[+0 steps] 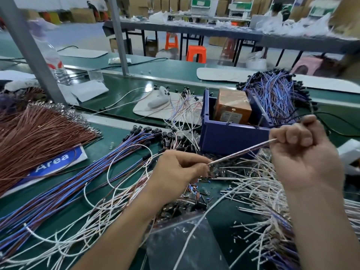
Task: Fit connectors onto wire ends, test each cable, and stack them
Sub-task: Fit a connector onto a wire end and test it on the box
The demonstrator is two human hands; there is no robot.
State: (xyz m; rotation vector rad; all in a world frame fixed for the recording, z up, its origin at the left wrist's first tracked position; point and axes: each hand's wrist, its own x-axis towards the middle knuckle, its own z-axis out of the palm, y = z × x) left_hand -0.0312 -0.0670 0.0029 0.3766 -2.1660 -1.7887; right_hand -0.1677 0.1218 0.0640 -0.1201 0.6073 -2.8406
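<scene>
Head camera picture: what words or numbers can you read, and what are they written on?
"Area": white letters on the blue sign lying on the green table, partly under the brown wires.
Label on the orange box in the blue bin: print too small to read.
Label on the bottle: blurred, unreadable.
Far cartons: blurred, nothing readable.

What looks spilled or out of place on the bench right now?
Small black and blue parts lie scattered loose on the green bench top around the clear plastic bag, as if spilled from it. Otherwise only tangled white wires.
</scene>
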